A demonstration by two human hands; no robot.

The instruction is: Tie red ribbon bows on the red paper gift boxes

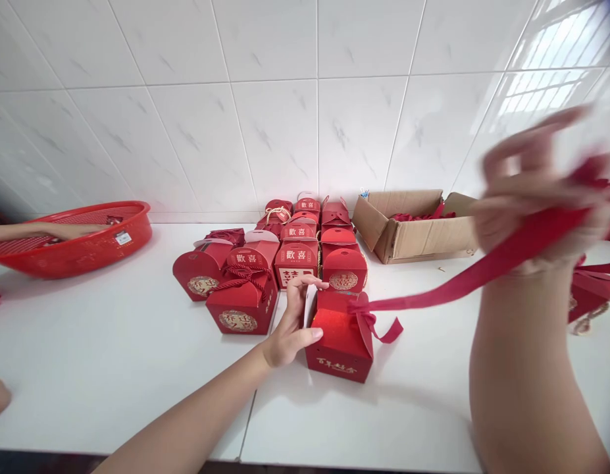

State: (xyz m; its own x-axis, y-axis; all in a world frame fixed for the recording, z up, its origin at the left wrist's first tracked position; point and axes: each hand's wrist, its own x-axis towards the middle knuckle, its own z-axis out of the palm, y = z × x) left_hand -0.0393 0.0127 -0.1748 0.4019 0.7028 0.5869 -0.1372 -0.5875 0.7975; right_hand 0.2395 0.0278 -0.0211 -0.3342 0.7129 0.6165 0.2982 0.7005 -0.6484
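Observation:
A red gift box [338,342] with gold lettering stands on the table in front of me. My left hand [291,329] grips its left side, the thumb on the front and the fingers at the back near a white flap. A red ribbon [433,296] is knotted at the right side of the box's top, with a short tail hanging down. The ribbon's long end stretches up to the right into my right hand [532,191], which is raised and smeared by motion. Its fingers appear bent around the ribbon.
Several red gift boxes [297,257] are grouped behind. An open cardboard box [428,237] holding red material is back right. More red boxes [593,289] sit at the right edge. At left, another person's hand [77,230] reaches into a red plastic basket [87,257]. A tiled wall [275,145] bounds the table.

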